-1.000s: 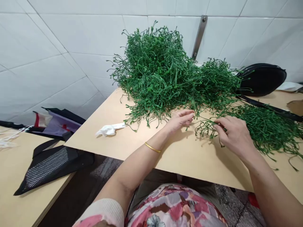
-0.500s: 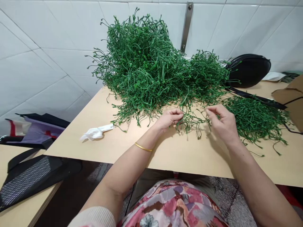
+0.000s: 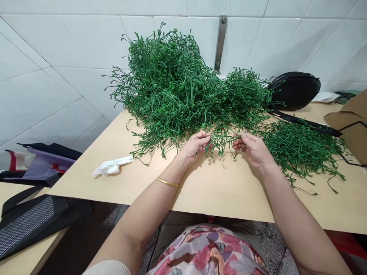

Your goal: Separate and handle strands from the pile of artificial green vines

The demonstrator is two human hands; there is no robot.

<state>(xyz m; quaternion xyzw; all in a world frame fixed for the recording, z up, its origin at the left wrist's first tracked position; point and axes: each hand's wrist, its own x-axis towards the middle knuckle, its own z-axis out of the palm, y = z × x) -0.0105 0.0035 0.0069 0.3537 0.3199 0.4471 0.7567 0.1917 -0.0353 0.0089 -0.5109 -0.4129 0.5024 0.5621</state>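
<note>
Between my hands a green artificial plant sprig (image 3: pixel 221 142) is stretched sideways, its thin curly stems hanging just over the table. My left hand (image 3: pixel 197 145) is closed on its left end. Finger and thumb of my right hand (image 3: pixel 250 148) pinch the right end. Right behind them rises a big tangled heap of green plastic sprigs (image 3: pixel 174 84). To the right of my right hand lies a smaller pile of the same sprigs (image 3: pixel 304 152).
A crumpled white tissue (image 3: pixel 110 167) lies on the light wooden table (image 3: pixel 114 191) at left. At the back right are a round black bag (image 3: pixel 295 91) with its strap and a brown cardboard piece (image 3: pixel 351 126). Black and purple bags (image 3: pixel 43 162) sit beyond the left edge.
My right hand has moved left and now pinches the right end of the sprig, which is drawn out between both hands. The view has shifted slightly.
</note>
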